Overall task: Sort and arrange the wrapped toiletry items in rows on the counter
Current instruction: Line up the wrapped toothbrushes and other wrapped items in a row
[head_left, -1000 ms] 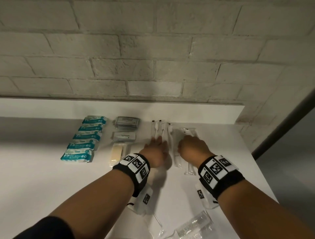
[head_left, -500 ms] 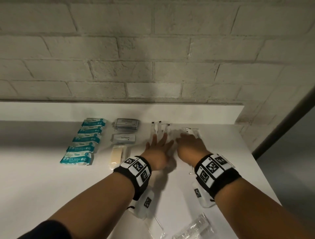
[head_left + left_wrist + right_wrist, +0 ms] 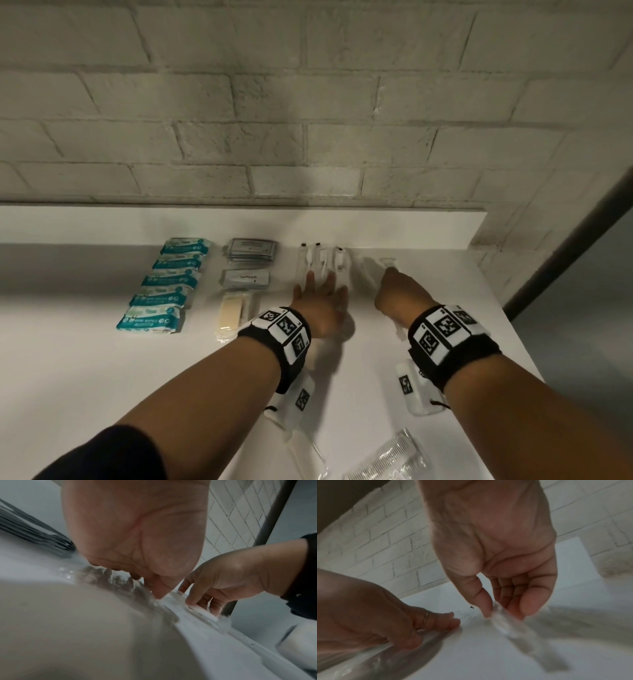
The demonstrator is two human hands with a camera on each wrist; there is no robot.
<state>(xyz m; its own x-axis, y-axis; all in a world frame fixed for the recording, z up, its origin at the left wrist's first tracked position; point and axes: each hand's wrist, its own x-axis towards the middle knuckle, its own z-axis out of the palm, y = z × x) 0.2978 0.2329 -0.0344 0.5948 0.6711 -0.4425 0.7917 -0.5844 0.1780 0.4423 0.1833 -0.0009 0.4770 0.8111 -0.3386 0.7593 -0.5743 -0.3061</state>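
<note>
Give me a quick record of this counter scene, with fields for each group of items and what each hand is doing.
surface: white counter against a brick wall
wipes: five teal wipe packs in one column, far left
middle column: grey sachet stack, toothpaste sachet, wrapped soap bar, front to back reversed
toothbrushes: clear-wrapped toothbrushes side by side
left hand: flat, fingers straight, pressing the toothbrushes
right hand: grip pinches another clear wrapped item
unsorted: wrapped comb at the near edge
</note>
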